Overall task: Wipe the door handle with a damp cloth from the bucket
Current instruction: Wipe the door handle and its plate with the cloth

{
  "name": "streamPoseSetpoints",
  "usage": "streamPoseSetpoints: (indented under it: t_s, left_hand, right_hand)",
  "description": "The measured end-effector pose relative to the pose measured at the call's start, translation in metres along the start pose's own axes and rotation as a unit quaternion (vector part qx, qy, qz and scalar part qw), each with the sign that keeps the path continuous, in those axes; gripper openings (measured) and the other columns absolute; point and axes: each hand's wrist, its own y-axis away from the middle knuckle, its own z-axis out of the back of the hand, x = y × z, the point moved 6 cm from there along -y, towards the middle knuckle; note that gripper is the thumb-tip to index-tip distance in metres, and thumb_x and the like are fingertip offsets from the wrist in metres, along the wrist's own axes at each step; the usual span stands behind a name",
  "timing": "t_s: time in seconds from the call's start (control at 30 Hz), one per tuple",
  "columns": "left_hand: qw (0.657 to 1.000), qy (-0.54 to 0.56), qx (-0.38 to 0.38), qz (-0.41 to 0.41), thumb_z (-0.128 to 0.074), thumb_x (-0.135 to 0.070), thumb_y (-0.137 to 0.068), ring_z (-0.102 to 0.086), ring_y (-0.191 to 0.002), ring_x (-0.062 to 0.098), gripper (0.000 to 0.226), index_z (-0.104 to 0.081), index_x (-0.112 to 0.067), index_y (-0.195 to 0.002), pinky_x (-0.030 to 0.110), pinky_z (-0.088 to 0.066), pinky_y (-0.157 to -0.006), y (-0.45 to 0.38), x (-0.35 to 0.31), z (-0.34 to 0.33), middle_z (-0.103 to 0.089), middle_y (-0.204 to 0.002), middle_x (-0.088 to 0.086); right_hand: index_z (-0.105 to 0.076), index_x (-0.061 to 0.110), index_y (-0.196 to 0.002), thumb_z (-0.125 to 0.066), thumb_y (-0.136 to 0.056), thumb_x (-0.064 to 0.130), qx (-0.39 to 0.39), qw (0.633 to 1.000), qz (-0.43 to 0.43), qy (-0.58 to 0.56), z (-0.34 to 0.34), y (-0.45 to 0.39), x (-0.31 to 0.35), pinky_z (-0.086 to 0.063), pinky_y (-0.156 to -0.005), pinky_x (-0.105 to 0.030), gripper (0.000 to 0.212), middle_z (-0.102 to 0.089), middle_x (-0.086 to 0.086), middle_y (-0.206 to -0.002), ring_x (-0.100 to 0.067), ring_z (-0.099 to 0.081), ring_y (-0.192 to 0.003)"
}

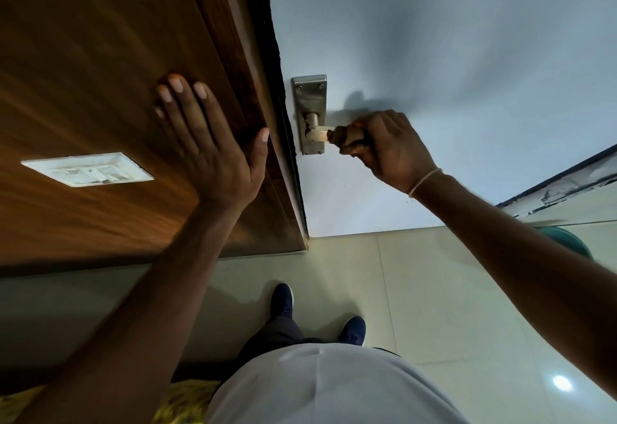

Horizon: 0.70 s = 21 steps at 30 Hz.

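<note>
The left hand [207,143] lay flat and open on the wooden wall [83,56]. The right hand [390,150] squeezed a brown cloth [350,140] around the door handle [320,133].

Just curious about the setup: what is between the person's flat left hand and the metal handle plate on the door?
In the head view, the dark wooden door frame edge runs between the left hand and the handle plate.

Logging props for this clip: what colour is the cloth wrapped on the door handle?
Brown, seen in the head view: cloth bunched in the right hand.
</note>
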Motion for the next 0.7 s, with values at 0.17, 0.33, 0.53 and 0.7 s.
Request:
streamPoseSetpoints:
  t_s: [0.17,0.33,0.53,0.7]
  left_hand:
    - [1.0,-0.001,0.003,-0.004,-0.078,-0.042,-0.094,-0.029,-0.15,0.061,0.098,-0.03,0.017,-0.156,0.068,-0.023,-0.129,0.0,-0.001,0.002,-0.037,-0.157,0.047]
    - [1.0,0.001,0.001,-0.006,-0.078,-0.041,-0.095,-0.025,-0.152,0.057,0.097,-0.03,0.017,-0.156,0.066,-0.022,-0.13,-0.001,-0.001,0.005,-0.036,-0.158,0.046]
    - [1.0,0.004,0.002,-0.007,-0.076,-0.042,-0.096,-0.025,-0.153,0.056,0.096,-0.029,0.016,-0.156,0.065,-0.022,-0.131,-0.001,-0.001,0.006,-0.036,-0.158,0.046]
    - [1.0,0.008,0.005,-0.02,-0.071,-0.042,-0.1,-0.025,-0.154,0.055,0.091,-0.029,0.015,-0.157,0.064,-0.023,-0.131,0.001,0.002,0.008,-0.036,-0.159,0.044]
  right_hand:
    - [-0.061,0.013,-0.112,-0.061,-0.1,0.01,-0.038,0.963,-0.188,-0.189,-0.004,0.026,-0.018,-0.06,-0.078,-0.039,0.012,-0.078,0.001,-0.102,-0.022,-0.074,-0.084]
    - [-0.059,0.001,-0.124,-0.063,-0.106,0.016,-0.229,0.66,-0.541,-0.469,-0.055,0.096,-0.013,-0.059,-0.068,-0.042,0.023,-0.071,-0.014,-0.099,-0.031,-0.074,-0.079]
    - [-0.062,0.021,-0.146,-0.041,-0.114,0.051,-0.166,0.277,-0.562,-0.761,-0.098,0.062,0.053,-0.058,-0.094,-0.052,0.049,-0.066,-0.02,-0.147,-0.046,-0.065,-0.131]
    - [-0.057,0.013,-0.151,-0.031,-0.109,0.03,-0.209,0.147,-0.468,-0.846,-0.067,0.008,0.088,-0.043,-0.115,-0.061,0.052,-0.056,-0.025,-0.155,-0.045,-0.051,-0.145]
